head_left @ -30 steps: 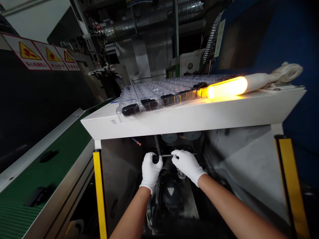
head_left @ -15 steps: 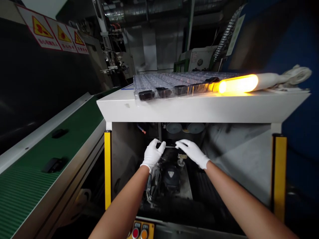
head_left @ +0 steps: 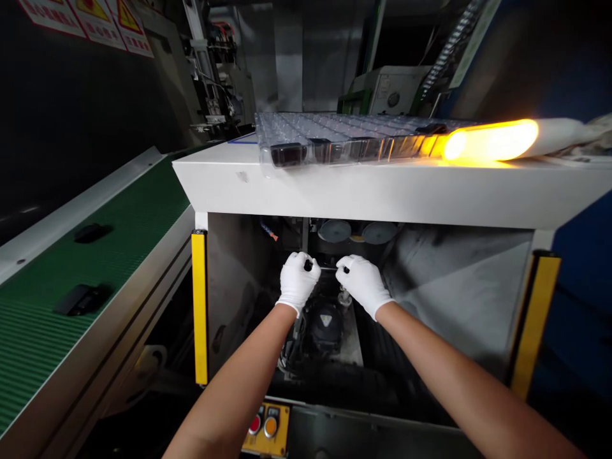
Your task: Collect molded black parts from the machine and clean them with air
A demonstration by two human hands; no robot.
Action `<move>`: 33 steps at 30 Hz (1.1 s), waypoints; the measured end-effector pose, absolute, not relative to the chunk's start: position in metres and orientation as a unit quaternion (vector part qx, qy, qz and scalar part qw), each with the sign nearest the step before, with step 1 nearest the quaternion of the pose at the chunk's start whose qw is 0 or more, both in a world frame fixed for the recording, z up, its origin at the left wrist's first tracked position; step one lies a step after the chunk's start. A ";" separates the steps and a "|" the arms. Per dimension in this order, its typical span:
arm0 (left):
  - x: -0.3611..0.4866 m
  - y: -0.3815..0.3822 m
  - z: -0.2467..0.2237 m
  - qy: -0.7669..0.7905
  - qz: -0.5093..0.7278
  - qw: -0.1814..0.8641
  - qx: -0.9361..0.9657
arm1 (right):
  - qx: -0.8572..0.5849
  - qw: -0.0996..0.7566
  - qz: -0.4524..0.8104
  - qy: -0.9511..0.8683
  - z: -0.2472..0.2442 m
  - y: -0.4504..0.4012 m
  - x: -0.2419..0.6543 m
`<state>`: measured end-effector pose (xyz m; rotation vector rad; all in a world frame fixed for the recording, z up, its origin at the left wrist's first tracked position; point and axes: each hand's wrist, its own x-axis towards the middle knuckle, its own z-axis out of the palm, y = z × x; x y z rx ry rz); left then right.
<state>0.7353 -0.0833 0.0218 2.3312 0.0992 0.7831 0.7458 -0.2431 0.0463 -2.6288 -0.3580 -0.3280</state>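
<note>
Head view: I reached down into a dark gap under a white metal table top (head_left: 382, 191). My left hand (head_left: 297, 280) and my right hand (head_left: 362, 285) wore white cloth gloves. My left fingers (head_left: 299, 261) were shut on a small black knob (head_left: 308, 264) at one end of a thin silver rod (head_left: 329, 268). My right fingers (head_left: 347, 262) were shut near the rod's other end. The rod sat in the gap, just above a round black machine part (head_left: 325, 325). Up on the table top, a clear plastic tray (head_left: 261, 137) had shiny black blocks (head_left: 288, 154) along its front row, and its other little pockets looked empty.
</note>
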 end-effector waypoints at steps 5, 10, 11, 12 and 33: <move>0.736 -0.083 0.014 0.034 0.303 0.341 0.890 | -0.965 0.179 -0.126 -0.142 0.044 -0.246 0.747; 0.726 -0.077 0.015 0.000 0.303 0.369 0.879 | -0.960 0.165 -0.128 -0.186 0.049 -0.254 0.745; 0.721 -0.073 0.014 -0.005 0.304 0.381 0.873 | -0.957 0.164 -0.134 -0.199 0.052 -0.256 0.743; 0.713 -0.068 0.011 -0.003 0.303 0.402 0.864 | -0.953 0.164 -0.143 -0.211 0.056 -0.257 0.741; 0.381 -0.033 -0.169 0.259 0.209 0.301 0.894 | -0.950 0.095 -0.096 -0.280 0.041 -0.152 0.750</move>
